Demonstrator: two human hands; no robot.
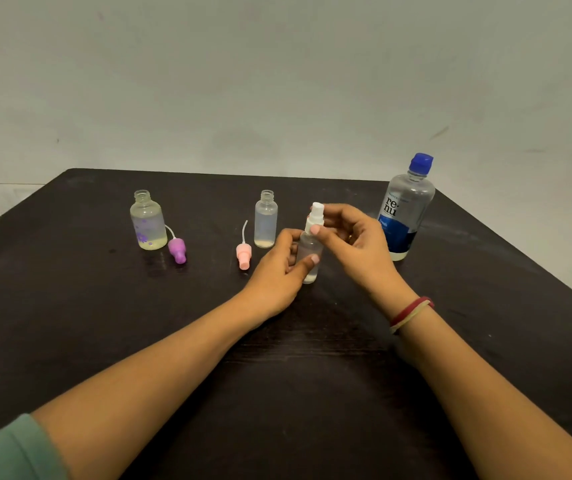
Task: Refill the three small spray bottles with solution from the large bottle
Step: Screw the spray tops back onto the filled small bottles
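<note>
Head view: my left hand [283,268] grips the small bottle [310,258] around its body, upright on the table [70,306], long axis vertical. My right hand [354,244] pinches its white sprayer [315,216], pointing up. Two open bottles [148,221] [266,220] stand left, large bottle [404,209] right, capped.

I see the left hand [279,268] gripping a small clear bottle [309,258] upright on the dark table [70,323], while the right hand [354,244] pinches its white sprayer [315,216]. Two uncapped bottles [147,221] [265,220] stand beside a purple sprayer [177,250] and a pink sprayer [243,252]. The large bottle [406,209] stands capped at right.
</note>
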